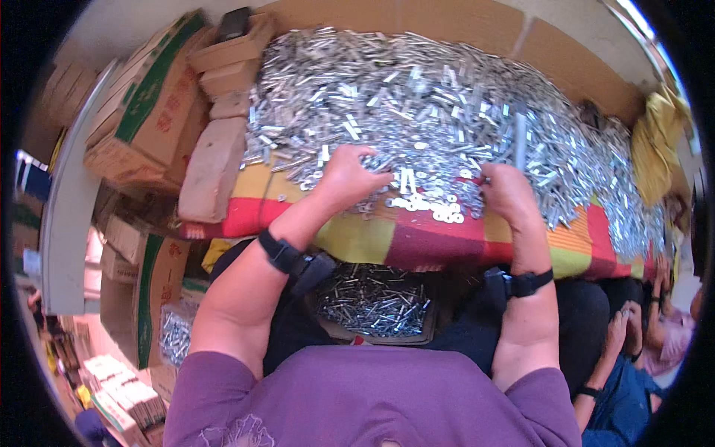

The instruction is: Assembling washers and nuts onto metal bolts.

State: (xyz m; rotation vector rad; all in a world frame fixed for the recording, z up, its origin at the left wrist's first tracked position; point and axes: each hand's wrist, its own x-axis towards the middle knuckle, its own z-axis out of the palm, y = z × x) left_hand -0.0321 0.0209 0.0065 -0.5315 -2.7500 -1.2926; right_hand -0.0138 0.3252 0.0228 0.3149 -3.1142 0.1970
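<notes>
A broad heap of small silvery metal pieces, many of them rod-shaped like bolts or sleeves (pixel 372 89), covers the bench in front of me. My left hand (pixel 348 177) is at the near edge of the heap, its thumb and fingers curled round a few small metal pieces (pixel 378 162). To its right, my right hand (pixel 509 194) is closed above the heap's near edge; a bit of red shows by its fingertips, but what it grips is hidden. Between the hands lie loose pale washers (pixel 432 205) and two upright-looking short rods (pixel 407 181).
A checkered red and yellow cloth (pixel 361 235) covers the bench edge. Below it, between my legs, sits a box of bolts (pixel 376 302). Cardboard boxes (pixel 160 112) stand at left, a yellow cloth or bag (pixel 659 145) at far right. Another person's arm (pixel 611 343) is at lower right.
</notes>
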